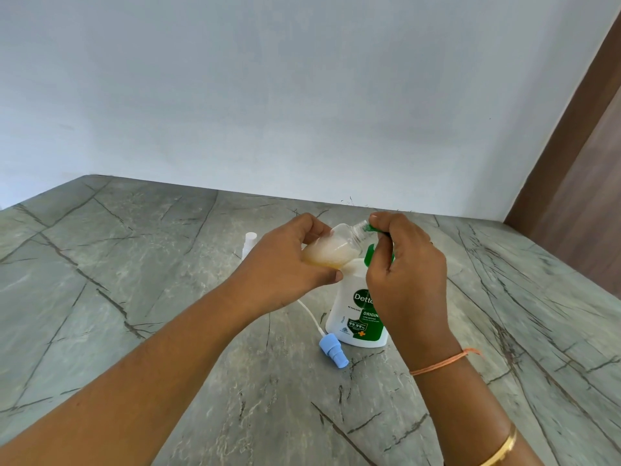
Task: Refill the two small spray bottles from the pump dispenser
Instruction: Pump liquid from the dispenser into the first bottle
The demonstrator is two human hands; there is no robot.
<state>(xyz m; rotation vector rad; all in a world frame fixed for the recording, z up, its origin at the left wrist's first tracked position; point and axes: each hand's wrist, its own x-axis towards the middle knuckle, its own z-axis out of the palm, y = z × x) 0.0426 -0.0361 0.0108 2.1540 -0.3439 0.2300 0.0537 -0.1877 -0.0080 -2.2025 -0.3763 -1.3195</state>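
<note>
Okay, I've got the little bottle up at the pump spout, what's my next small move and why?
Probably press the pump head down with the right hand. The small bottle in the left hand is tilted with its neck at the green spout and looks only part full.

The counter (134, 264) is grey-green stone crossed by dark veins, the wall (302, 95) pale blue-white, the panel (578, 183) brown wood-grain. The pump dispenser (346, 297) is white with a green label (369, 326) lettered in white and 1 orange cross, its pump head (369, 253) green; the spray bottle (339, 242) is clear, its liquid (322, 255) cloudy amber. The spray cap (332, 353) is light blue with a white tube (311, 314), the thread (440, 363) orange, the bangle (500, 450) gold.
</note>
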